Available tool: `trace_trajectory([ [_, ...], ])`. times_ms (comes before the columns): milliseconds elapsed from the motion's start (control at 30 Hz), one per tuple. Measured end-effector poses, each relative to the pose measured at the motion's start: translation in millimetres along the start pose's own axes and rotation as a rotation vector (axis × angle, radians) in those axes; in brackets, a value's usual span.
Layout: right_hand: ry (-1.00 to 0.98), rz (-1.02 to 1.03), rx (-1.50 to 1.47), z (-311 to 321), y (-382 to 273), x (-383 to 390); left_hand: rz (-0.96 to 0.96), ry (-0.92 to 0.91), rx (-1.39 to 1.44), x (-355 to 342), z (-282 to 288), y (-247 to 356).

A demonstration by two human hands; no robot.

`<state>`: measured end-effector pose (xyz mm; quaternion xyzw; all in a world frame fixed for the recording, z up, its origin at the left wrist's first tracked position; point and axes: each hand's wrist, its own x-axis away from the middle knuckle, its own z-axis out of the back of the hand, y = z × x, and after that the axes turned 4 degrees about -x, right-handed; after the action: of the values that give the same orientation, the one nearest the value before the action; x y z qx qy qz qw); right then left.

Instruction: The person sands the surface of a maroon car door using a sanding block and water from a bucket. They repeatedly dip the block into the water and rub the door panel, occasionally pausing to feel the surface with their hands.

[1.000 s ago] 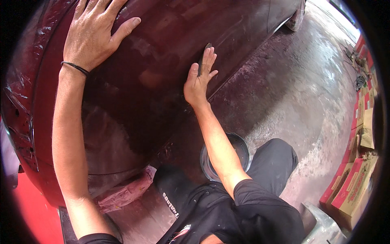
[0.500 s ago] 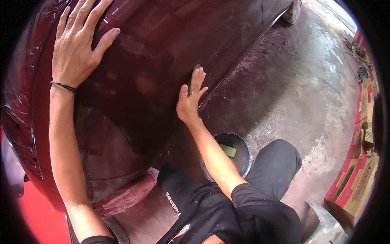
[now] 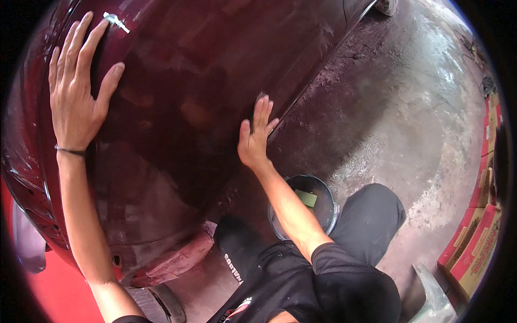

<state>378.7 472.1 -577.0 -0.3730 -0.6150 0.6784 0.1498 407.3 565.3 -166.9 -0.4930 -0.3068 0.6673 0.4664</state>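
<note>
My left hand (image 3: 76,97) lies spread on the dark red car panel (image 3: 183,70) at upper left, fingers apart, with nothing visible in it. A small bright white patch (image 3: 116,22) shows just beyond its fingertips. My right hand (image 3: 254,134) is on the lower part of the panel, its fingers extended over a thin dark pad (image 3: 261,97) pressed to the surface; the pad is mostly hidden. Below my right forearm a dark bucket (image 3: 328,199) holds a green block (image 3: 306,197).
The mottled floor (image 3: 414,140) extends along the panel's right. Red cardboard boxes (image 3: 476,242) line the right edge, with cables (image 3: 487,86) above them and a pale metal piece (image 3: 433,293) at lower right. Pinkish wrapped material (image 3: 177,253) lies under the panel, near my knee.
My left hand has moved down and leftward along the panel. My right hand, with the pad, has moved down and a little left from a second ago. The green block has come into view.
</note>
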Motion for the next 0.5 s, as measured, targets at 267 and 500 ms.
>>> trace_trajectory([
  [267,0.296,-0.097,-0.106,120,72,-259,-0.036,-0.056,0.059,2,-19,0],
  [500,0.158,-0.002,0.049,77,44,-155,-0.02,-0.088,0.07,-4,-8,-1],
])
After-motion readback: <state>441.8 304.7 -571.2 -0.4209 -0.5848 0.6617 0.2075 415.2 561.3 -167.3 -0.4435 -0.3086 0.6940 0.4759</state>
